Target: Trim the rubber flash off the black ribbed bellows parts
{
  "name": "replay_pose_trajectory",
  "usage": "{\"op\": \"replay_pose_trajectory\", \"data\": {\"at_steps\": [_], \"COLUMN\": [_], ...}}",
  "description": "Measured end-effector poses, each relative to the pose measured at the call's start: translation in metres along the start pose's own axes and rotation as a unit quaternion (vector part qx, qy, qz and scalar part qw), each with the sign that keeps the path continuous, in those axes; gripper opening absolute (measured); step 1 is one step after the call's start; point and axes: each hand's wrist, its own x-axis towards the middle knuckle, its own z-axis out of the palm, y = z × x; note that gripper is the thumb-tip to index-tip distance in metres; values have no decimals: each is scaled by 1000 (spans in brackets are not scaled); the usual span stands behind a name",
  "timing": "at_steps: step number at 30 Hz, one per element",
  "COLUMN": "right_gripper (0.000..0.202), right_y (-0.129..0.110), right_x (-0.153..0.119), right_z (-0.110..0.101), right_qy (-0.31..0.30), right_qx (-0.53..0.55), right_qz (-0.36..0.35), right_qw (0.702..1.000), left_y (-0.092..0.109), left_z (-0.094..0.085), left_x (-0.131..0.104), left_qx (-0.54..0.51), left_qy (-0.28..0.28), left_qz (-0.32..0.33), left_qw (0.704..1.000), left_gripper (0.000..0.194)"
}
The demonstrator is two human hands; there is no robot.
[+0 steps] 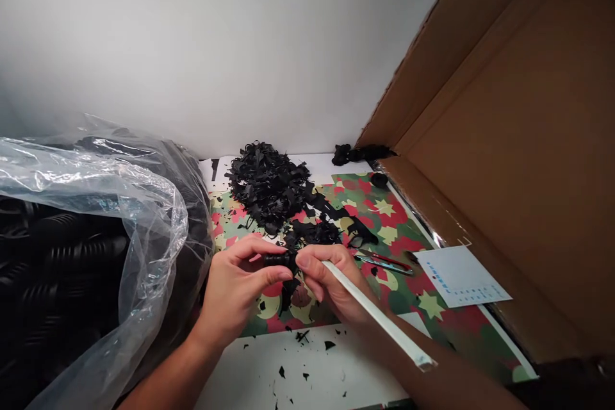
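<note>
Between the thumb and fingers of my left hand [235, 285] is a small black ribbed part [276, 260], held sideways over the mat. My right hand [334, 275] is closed around a long white flat stick [384, 322], whose far end slants down toward me. Its fingertips meet the right end of the black part, so the stick's working tip is hidden there. Just beyond both hands lies a heap of black shavings and scraps [266, 186]. A slim tool with red and metal parts [384, 263] rests right of my right hand.
On the left stands a clear plastic bag [158, 224] full of black ribbed parts [62, 250]. A camouflage-patterned mat [346, 189] covers the work surface, with black bits scattered around. A large cardboard box [504, 160] borders the right, near a white printed card [464, 275]. Behind is a pale wall.
</note>
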Motion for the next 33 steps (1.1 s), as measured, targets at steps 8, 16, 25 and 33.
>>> {"op": "replay_pose_trajectory", "data": {"at_steps": [8,16,25,33], "right_gripper": [27,18,20,42], "right_y": [-8,1,-6,-16], "right_x": [3,7,10,28], "right_z": [-10,-3,2,-65], "right_qy": [102,123,158,222], "right_qx": [-245,-328,-213,-250], "right_qz": [-201,-252,-142,-100], "right_qw": [943,902,954,937], "left_y": [-6,-12,-7,-3], "left_z": [0,5,11,6], "left_x": [-1,-5,-4,-3], "left_qx": [45,145,129,33], "left_qy": [2,-17,4,-16], "left_qz": [-22,54,90,-66], "left_qw": [999,988,988,997], "left_gripper": [16,15,11,25]}}
